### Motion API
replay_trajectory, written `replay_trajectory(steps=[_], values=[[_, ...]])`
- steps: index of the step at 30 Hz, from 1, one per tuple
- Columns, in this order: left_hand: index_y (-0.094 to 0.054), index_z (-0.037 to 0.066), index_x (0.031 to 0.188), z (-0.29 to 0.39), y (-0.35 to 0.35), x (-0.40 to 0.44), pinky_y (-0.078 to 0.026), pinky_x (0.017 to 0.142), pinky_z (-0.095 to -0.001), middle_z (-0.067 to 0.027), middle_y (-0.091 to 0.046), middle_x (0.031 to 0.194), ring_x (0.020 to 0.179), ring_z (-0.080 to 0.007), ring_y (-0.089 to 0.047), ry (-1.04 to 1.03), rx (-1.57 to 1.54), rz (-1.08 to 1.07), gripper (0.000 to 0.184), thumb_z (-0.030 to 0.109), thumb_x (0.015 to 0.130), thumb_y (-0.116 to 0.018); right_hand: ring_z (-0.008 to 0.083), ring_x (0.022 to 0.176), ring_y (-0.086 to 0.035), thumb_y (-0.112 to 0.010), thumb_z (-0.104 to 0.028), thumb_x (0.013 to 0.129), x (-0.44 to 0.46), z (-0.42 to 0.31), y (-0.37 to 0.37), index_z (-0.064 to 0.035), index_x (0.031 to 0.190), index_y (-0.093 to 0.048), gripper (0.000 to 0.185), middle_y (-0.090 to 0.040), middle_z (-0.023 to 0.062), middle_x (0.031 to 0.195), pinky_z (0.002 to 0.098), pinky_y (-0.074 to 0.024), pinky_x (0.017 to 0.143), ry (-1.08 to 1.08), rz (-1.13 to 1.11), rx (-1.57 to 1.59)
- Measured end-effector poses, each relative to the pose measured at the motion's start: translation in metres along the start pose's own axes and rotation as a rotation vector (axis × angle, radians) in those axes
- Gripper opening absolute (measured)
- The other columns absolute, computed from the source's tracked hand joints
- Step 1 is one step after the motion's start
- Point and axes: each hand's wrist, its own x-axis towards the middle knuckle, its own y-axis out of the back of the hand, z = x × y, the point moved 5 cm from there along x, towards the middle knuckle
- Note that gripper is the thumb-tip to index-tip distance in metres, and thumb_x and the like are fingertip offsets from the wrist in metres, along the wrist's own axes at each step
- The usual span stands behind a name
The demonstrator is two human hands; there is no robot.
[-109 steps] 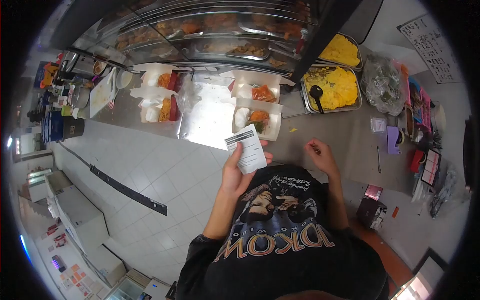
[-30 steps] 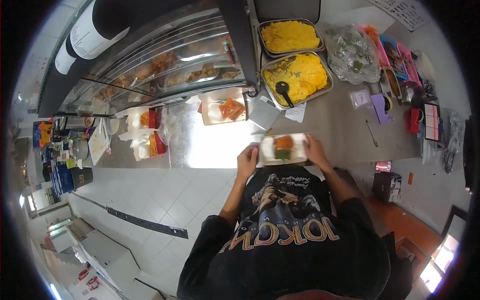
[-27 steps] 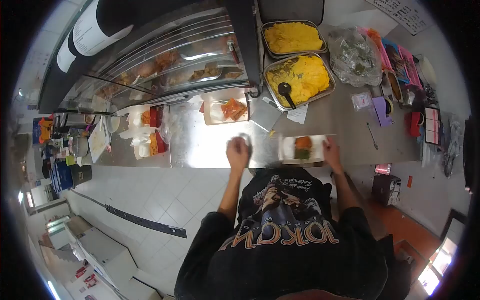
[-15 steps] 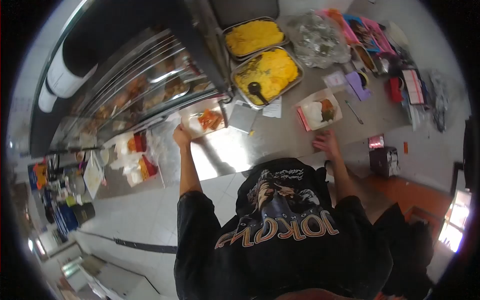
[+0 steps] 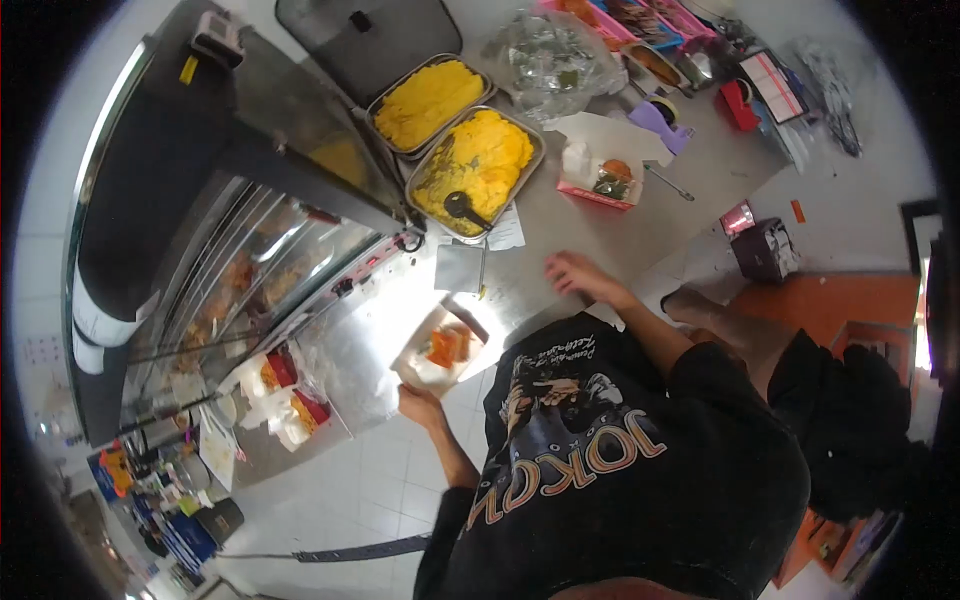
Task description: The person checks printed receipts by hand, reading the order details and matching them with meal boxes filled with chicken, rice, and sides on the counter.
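My left hand [image 5: 420,405] is closed on the lower edge of an open paper food box [image 5: 415,372], with rice and orange-red food inside. The box is tilted above the bright part of the counter near its front edge. My right hand [image 5: 580,277] hovers over the counter with its fingers apart and holds nothing. Beyond it stands a second open food box [image 5: 598,196], white inside with a red outer wall, containing rice, a brown piece and dark greens. Blur softens the food in the box I hold.
Two metal trays of yellow rice [image 5: 487,150] stand at the back, a black spoon [image 5: 464,207] lying in the nearer one. At left is a glass display case [image 5: 265,250] beside more filled boxes [image 5: 300,415]. A plastic bag [image 5: 550,65], purple tape dispenser [image 5: 662,125] and pen [image 5: 670,183] lie to the right.
My view has turned. My left hand has drawn its box away from the display case toward me. My right hand has moved left, farther from the second box.
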Motion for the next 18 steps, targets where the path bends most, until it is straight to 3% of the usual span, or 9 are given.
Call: replay_trajectory(steps=[1, 3, 6, 8, 10, 12, 14, 16, 18], values=[[-0.057, -0.004, 0.075, -0.002, -0.01, -0.012, -0.042, 0.057, -0.0534, -0.0281, -0.06, 0.068, 0.065, -0.0491, -0.058, -0.021, -0.012, -0.041, 0.025, 0.01, 0.094, -0.049, 0.0152, 0.088, -0.065, -0.051, -0.043, 0.1, 0.0, 0.01, -0.019, -0.0058, 0.126, -0.056, 0.046, -0.065, 0.0074, 0.111, 0.0284, -0.054, 0.074, -0.043, -0.063, -0.073], [-0.057, -0.004, 0.074, 0.018, -0.027, -0.027, -0.042, 0.056, -0.0522, -0.0269, -0.059, 0.067, 0.063, -0.0479, -0.057, -0.096, -0.167, -0.129, 0.026, 0.011, 0.094, -0.049, 0.0199, 0.087, -0.065, -0.053, -0.046, 0.099, -0.013, 0.01, -0.057, -0.0029, 0.123, -0.056, 0.05, -0.065, 0.01, 0.108, 0.0317, -0.0539, 0.076, -0.029, -0.204, -0.242], [-0.055, -0.004, 0.074, 0.075, -0.049, -0.034, -0.041, 0.053, -0.0472, -0.0251, -0.055, 0.062, 0.055, -0.0402, -0.054, -0.13, -0.291, -0.344, 0.028, 0.012, 0.096, -0.048, 0.0286, 0.085, -0.066, -0.054, -0.049, 0.097, -0.023, 0.002, -0.071, -0.0011, 0.12, -0.056, 0.053, -0.065, 0.0137, 0.105, 0.038, -0.0526, 0.077, 0.343, -0.075, -0.595], [-0.056, -0.005, 0.075, 0.103, -0.077, -0.035, -0.041, 0.052, -0.0439, -0.024, -0.055, 0.061, 0.051, -0.0355, -0.052, -0.157, -0.369, -0.476, 0.03, 0.014, 0.097, -0.048, 0.0306, 0.088, -0.066, -0.054, -0.049, 0.097, -0.024, 0.008, -0.042, -0.0024, 0.118, -0.057, 0.051, -0.066, 0.0149, 0.103, 0.0415, -0.051, 0.077, 0.306, 0.119, -0.678], [-0.06, -0.005, 0.082, 0.146, -0.089, -0.032, -0.045, 0.057, -0.0462, -0.026, -0.059, 0.067, 0.061, -0.0428, -0.06, -0.224, -0.388, -0.569, 0.029, 0.016, 0.097, -0.049, 0.0326, 0.09, -0.066, -0.053, -0.05, 0.097, -0.031, 0.014, -0.001, -0.0038, 0.117, -0.057, 0.05, -0.067, 0.016, 0.101, 0.045, -0.0493, 0.077, 0.267, 0.304, -0.764], [-0.062, -0.004, 0.083, 0.167, -0.119, -0.033, -0.047, 0.06, -0.0479, -0.0263, -0.062, 0.071, 0.067, -0.0455, -0.061, -0.291, -0.457, -0.625, 0.029, 0.018, 0.098, -0.05, 0.0277, 0.085, -0.066, -0.055, -0.046, 0.097, -0.056, -0.006, 0.026, -0.0038, 0.121, -0.055, 0.048, -0.067, 0.0159, 0.094, 0.0426, -0.0508, 0.075, 0.189, 0.314, -0.715], [-0.062, -0.003, 0.083, 0.205, -0.122, -0.028, -0.047, 0.062, -0.0475, -0.0258, -0.062, 0.072, 0.069, -0.0455, -0.061, -0.287, -0.422, -0.706, 0.029, 0.019, 0.099, -0.05, 0.0204, 0.078, -0.066, -0.054, -0.042, 0.098, -0.073, -0.005, 0.055, -0.0026, 0.118, -0.058, 0.044, -0.067, 0.0141, 0.087, 0.0379, -0.052, 0.071, 0.034, 0.235, -0.288], [-0.061, -0.005, 0.081, 0.224, -0.138, -0.023, -0.047, 0.061, -0.0454, -0.0245, -0.062, 0.07, 0.066, -0.0398, -0.063, -0.305, -0.462, -0.668, 0.032, 0.02, 0.099, -0.05, 0.0155, 0.074, -0.064, -0.057, -0.035, 0.097, -0.059, 0.009, 0.112, -0.0016, 0.11, -0.063, 0.036, -0.067, 0.012, 0.083, 0.0334, -0.0521, 0.068, 0.208, 0.288, -0.52], [-0.061, -0.005, 0.081, 0.236, -0.146, -0.018, -0.047, 0.06, -0.0443, -0.0241, -0.063, 0.07, 0.065, -0.0372, -0.064, -0.324, -0.483, -0.635, 0.034, 0.021, 0.098, -0.05, 0.0229, 0.072, -0.066, -0.061, -0.027, 0.093, -0.089, -0.083, 0.128, -0.0016, 0.091, -0.07, 0.027, -0.069, 0.013, 0.08, 0.0352, -0.0511, 0.067, 0.511, 0.654, -0.711]])
